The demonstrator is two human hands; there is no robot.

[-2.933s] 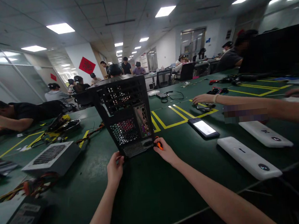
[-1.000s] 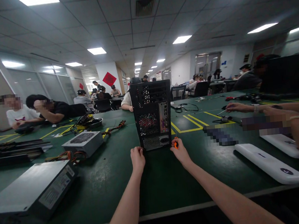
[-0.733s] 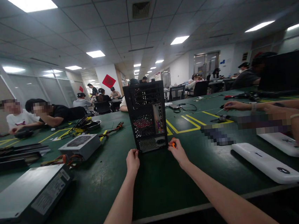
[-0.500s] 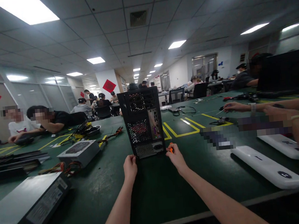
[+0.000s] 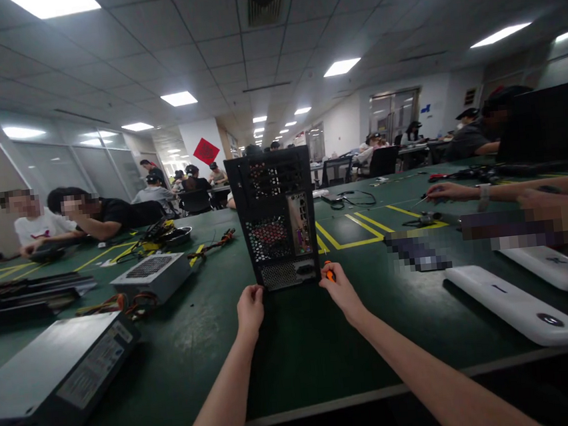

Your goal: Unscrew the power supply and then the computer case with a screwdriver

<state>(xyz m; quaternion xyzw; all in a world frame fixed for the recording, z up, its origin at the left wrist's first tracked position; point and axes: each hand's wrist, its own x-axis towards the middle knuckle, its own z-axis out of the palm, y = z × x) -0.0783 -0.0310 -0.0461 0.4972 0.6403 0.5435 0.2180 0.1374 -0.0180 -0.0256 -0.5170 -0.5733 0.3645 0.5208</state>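
Observation:
A black computer case [image 5: 271,207] stands upright on the green table, its rear panel with vents and a strip of ports facing me. My left hand [image 5: 250,310] is closed with its fingertips at the lower left corner of the case. At the lower right corner is my right hand [image 5: 342,293], closed around an orange-handled screwdriver [image 5: 330,273] whose thin shaft points up. Those right fingers also touch or nearly touch the case edge. What lies inside the case is mostly hidden behind the rear panel.
Two power supplies, one near [image 5: 52,362] and one farther back [image 5: 152,276], lie to the left with cables. White oblong devices [image 5: 516,304] rest at right, beside a co-worker's hands [image 5: 450,191]. A dark monitor [image 5: 549,124] stands beyond. Other people sit across the table.
My view has tipped slightly downward, so the surroundings sit higher in the picture. Both hands remain at the lower corners of the case, and the screwdriver is still in the right one.

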